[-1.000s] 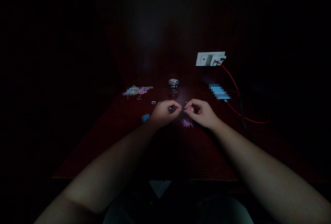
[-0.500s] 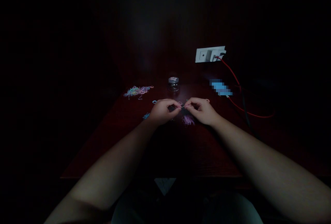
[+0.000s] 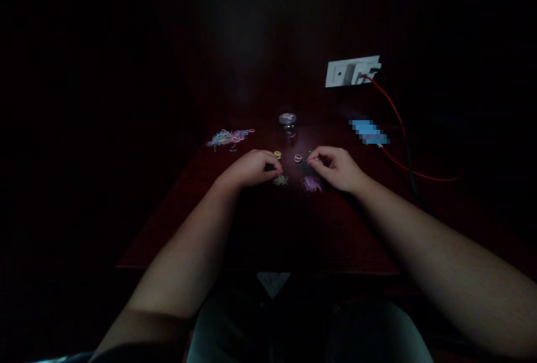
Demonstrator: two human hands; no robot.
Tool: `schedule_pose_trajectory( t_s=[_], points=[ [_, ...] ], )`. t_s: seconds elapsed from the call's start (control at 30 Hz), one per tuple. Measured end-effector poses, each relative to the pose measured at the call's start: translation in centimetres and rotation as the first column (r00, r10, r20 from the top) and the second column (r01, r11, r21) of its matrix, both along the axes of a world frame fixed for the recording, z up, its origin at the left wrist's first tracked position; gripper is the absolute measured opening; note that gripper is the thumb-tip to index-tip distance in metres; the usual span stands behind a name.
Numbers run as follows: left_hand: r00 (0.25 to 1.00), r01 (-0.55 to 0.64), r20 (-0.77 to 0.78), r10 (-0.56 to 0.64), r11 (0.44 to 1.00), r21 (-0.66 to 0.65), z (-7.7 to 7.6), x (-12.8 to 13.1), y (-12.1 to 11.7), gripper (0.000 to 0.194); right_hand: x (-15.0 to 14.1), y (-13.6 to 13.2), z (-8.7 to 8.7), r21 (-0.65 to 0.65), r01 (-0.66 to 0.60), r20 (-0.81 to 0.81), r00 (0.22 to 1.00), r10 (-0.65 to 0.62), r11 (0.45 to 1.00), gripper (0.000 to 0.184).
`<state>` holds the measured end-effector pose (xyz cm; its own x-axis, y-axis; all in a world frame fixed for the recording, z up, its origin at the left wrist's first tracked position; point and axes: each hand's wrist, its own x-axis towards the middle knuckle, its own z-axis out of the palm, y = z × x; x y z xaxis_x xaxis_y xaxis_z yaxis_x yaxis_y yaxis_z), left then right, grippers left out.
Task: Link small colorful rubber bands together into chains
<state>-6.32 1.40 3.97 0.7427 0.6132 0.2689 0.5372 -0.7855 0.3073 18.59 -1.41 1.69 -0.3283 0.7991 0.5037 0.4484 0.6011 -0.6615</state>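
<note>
The scene is very dark. My left hand (image 3: 250, 168) rests on the dark red table (image 3: 268, 229) with its fingers curled in a pinch beside a small yellowish band cluster (image 3: 280, 180). My right hand (image 3: 335, 168) is also curled, its fingertips pinched above a purple band cluster (image 3: 311, 184). What either pinch holds is too small and dark to name. Two small loose rings, a yellow ring (image 3: 277, 154) and a pink ring (image 3: 297, 158), lie between the hands.
A pile of coloured little bands (image 3: 229, 138) lies at the far left of the table. A small clear jar (image 3: 287, 124) stands behind the hands. A white wall socket (image 3: 351, 71) feeds a red cable (image 3: 398, 145) past a blurred blue object (image 3: 368, 131).
My hands were pinched together on something thin; now they have drawn apart and lowered toward the table. The view shifted, and a blue band cluster near my left hand is out of sight.
</note>
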Motion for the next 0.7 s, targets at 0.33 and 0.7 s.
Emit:
schedule_pose_trajectory(
  t_s=[0.33, 0.7],
  points=[
    [1.0, 0.004, -0.007, -0.004, 1.0, -0.026, -1.0, -0.2, 1.1, 0.014, -0.2, -0.1, 0.0, -0.008, -0.004, 0.015, 1.0, 0.004, 1.0, 0.021],
    [0.997, -0.041, 0.064, 0.039, 0.999, 0.034, -1.5, -0.3, 1.5, 0.018, -0.2, -0.1, 0.1, 0.01, 0.018, 0.028, 0.999, -0.019, 1.0, 0.021]
  ],
)
